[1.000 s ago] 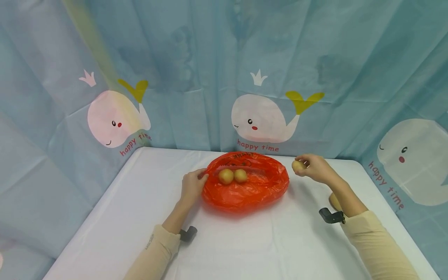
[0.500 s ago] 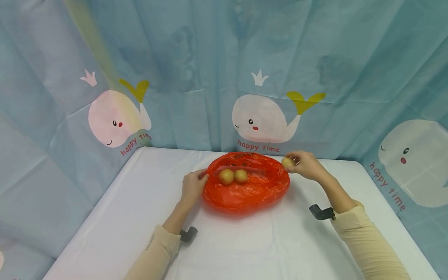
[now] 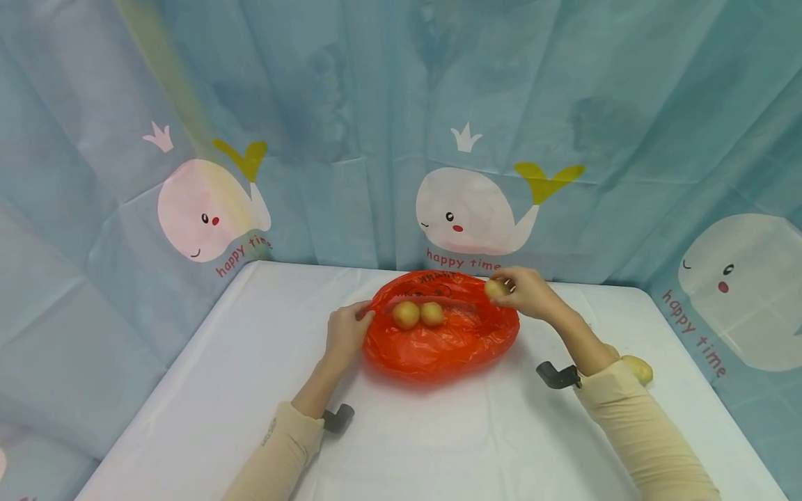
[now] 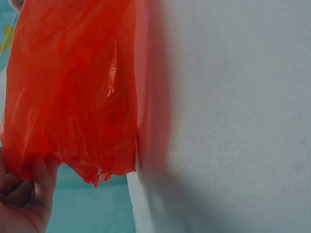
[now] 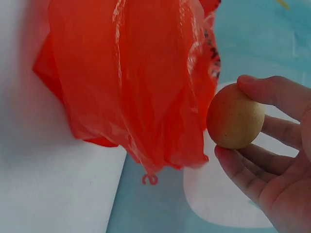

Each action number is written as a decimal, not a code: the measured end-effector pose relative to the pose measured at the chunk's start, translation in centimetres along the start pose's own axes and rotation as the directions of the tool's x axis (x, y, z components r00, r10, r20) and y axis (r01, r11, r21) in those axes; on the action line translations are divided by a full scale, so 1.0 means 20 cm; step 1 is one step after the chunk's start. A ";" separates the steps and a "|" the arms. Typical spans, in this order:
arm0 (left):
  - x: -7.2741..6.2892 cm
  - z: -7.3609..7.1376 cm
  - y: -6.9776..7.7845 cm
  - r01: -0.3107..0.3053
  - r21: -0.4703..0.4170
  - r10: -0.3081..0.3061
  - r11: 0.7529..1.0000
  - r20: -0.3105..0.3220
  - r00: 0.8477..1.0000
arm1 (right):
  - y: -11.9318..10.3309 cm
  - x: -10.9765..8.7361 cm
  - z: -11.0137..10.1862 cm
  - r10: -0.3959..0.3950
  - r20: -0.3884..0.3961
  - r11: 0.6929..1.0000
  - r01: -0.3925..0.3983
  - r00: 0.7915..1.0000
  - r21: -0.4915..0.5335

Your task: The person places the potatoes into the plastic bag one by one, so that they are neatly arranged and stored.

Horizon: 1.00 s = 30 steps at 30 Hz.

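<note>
A red plastic bag [image 3: 432, 355] stands on the table with its mouth spread wide. Two round yellow potatoes [image 3: 406, 316] lie side by side inside it. At the bag's left rim, my left hand [image 3: 343, 335] pinches the plastic between thumb and fingers; the left wrist view shows the fingers [image 4: 44, 187] at the bag's edge. My right hand [image 3: 531, 295] holds a small round potato [image 5: 235, 116] by its fingertips, over the right side of the bag's mouth. The inside of the bag below its rim is partly hidden.
More potatoes [image 3: 638, 369] lie on the right of the white-covered table [image 3: 438, 445], partly behind my right forearm. A blue curtain [image 3: 351, 139] with whale prints hangs along the table's back and sides.
My right hand has moved left with its potato, from beside the bag to over its right rim. Potatoes behind the right forearm have come further into sight. The left hand stays put.
</note>
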<state>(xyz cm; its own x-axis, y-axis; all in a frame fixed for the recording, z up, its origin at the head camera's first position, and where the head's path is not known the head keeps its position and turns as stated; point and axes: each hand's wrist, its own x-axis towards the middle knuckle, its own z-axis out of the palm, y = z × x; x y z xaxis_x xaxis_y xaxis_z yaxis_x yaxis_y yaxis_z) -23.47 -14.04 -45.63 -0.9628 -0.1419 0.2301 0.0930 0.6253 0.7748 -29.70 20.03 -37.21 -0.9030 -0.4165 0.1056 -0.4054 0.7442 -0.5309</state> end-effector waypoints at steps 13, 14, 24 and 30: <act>0.00 0.00 0.00 0.010 0.002 -0.010 1.000 0.004 1.000 | -0.06 0.07 0.13 -0.042 0.077 0.998 0.045 0.996 -0.040; 0.00 0.00 0.01 0.007 0.003 -0.007 1.000 0.003 1.000 | -0.06 0.08 0.14 -0.038 0.084 0.998 0.042 0.996 -0.046; -0.01 0.00 0.03 -0.002 0.013 0.002 1.000 -0.003 1.000 | -0.08 0.11 0.27 -0.054 0.097 0.994 0.063 0.994 -0.084; -0.01 0.00 0.03 -0.001 0.013 0.001 1.000 0.006 1.000 | -0.07 0.13 0.35 -0.005 0.152 0.993 0.022 0.988 -0.114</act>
<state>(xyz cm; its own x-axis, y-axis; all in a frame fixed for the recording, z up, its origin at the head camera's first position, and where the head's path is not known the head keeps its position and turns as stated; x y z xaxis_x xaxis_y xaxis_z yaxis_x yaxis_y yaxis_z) -23.15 -13.61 -45.28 -0.9642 -0.1364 0.2276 0.0910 0.6357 0.7666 -30.52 14.21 -42.16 -0.8687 -0.4949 -0.0214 -0.4392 0.7894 -0.4289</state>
